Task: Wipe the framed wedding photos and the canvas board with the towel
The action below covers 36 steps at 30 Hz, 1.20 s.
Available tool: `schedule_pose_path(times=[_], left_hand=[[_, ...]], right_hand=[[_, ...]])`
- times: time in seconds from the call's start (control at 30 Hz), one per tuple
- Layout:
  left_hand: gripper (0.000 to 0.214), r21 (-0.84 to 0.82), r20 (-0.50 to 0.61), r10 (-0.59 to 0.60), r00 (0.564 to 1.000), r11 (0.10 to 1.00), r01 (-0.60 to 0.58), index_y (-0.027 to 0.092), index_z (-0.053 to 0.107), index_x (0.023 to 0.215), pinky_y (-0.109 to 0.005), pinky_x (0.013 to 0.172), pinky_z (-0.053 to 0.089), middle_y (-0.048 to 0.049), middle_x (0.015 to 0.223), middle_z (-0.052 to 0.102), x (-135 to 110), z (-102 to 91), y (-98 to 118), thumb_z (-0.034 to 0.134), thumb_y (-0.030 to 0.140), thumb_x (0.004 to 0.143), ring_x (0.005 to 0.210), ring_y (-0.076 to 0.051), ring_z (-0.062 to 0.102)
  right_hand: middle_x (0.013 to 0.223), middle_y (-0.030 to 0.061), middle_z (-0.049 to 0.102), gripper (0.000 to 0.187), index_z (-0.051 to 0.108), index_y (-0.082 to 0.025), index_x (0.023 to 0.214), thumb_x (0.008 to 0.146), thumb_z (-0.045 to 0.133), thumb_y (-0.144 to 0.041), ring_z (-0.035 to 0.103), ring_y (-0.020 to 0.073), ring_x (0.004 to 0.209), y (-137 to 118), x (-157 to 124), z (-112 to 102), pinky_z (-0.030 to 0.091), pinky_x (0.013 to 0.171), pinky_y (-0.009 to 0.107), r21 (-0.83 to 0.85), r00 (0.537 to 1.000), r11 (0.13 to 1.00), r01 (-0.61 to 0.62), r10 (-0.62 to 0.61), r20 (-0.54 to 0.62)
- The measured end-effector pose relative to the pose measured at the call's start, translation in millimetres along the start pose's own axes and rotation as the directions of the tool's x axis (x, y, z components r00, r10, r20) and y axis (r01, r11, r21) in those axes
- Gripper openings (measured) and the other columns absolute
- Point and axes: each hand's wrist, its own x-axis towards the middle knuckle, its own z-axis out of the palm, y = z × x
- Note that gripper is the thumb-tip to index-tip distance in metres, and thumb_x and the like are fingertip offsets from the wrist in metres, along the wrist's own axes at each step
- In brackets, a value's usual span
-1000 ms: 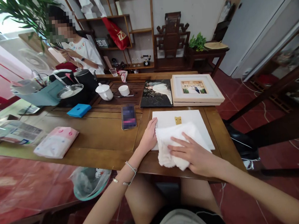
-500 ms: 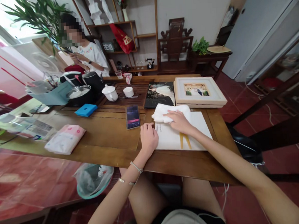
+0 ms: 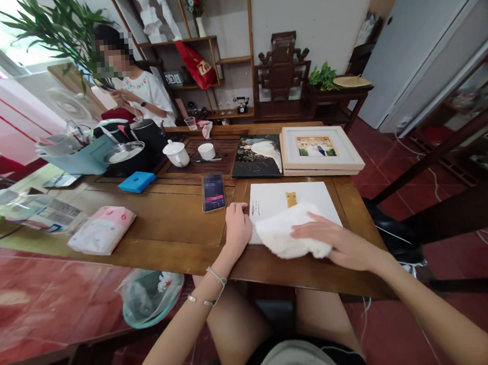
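Observation:
My right hand presses a white cloth down over the near part of a flat white panel. The cloth hangs slightly past the panel's front edge. Small print and a gold-coloured piece show on the panel; the cloth covers the lower part of that piece. My left hand rests on the table against the panel's left edge, fingers curled in, with no object visible in them. Just beyond it lies a phone with its screen lit.
Behind the panel lie a dark wedding photo and stacked light frames. A lidded white cup, small bowl, blue box and tissue pack stand leftward. A person sits across the table.
My right hand has drawn the cloth from the panel's far edge toward its near edge, uncovering the top of the gold-coloured piece. My left hand stays by the panel's left edge.

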Motion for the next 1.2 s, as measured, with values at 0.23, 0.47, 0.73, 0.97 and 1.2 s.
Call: schedule_pose_path(times=[0.23,0.47,0.73,0.97,1.2], left_hand=[[0.036,0.073,0.022,-0.042,0.999,0.997,0.040,0.011,0.064,0.117,-0.052,0.105,0.037,-0.0201,0.128,0.052,-22,-5.7,17,0.043,0.028,0.093,0.122,-0.034,0.045],[0.022,-0.278,0.165,-0.435,0.885,0.841,0.464,0.018,0.070,0.097,-0.049,0.116,0.023,-0.0132,0.135,0.054,-5,-5.9,33,0.056,0.022,0.081,0.136,-0.033,0.036],[0.034,-0.641,0.367,-0.475,0.800,0.494,0.588,0.016,0.058,0.115,-0.037,0.089,0.051,-0.0111,0.110,0.070,-1,-27.0,48,0.058,0.024,0.083,0.100,-0.023,0.066],[0.036,-0.734,0.559,-0.357,0.749,0.207,0.646,0.012,0.067,0.095,-0.025,0.064,0.052,-0.0055,0.078,0.073,-6,-62.7,50,0.079,0.030,0.066,0.065,-0.015,0.067],[0.031,-0.773,0.270,-0.437,0.858,0.433,0.464,0.015,0.064,0.078,-0.021,0.053,0.045,0.0011,0.063,0.068,-22,-117.9,76,0.079,0.039,0.064,0.055,-0.013,0.061]], right_hand=[[0.146,0.0067,0.051,0.059,0.054,-0.026,0.131,0.077,0.041,-0.006,0.031,0.0332,0.142,47,-44,16,0.014,0.110,0.074,-0.147,0.860,0.893,-0.426,0.349,-0.373],[0.144,0.0094,0.052,0.037,0.057,-0.024,0.128,0.092,0.052,-0.028,0.027,0.0342,0.144,45,-32,34,0.032,0.109,0.063,-0.250,0.886,0.908,-0.335,0.213,-0.413],[0.145,0.0096,0.051,0.045,0.051,-0.024,0.137,0.092,0.050,-0.020,0.026,0.0302,0.145,53,-39,31,0.034,0.111,0.058,-0.189,0.885,0.954,-0.232,0.127,-0.447],[0.139,0.0092,0.057,0.042,0.050,-0.027,0.138,0.096,0.046,-0.028,0.035,0.0310,0.141,43,-42,17,0.026,0.112,0.066,-0.173,0.854,0.939,-0.297,0.180,-0.488],[0.148,0.0137,0.046,0.073,0.024,-0.022,0.154,0.091,0.059,-0.036,0.027,0.0359,0.143,-27,-7,41,0.018,0.115,0.068,-0.408,0.927,0.913,-0.008,-0.146,-0.345]])
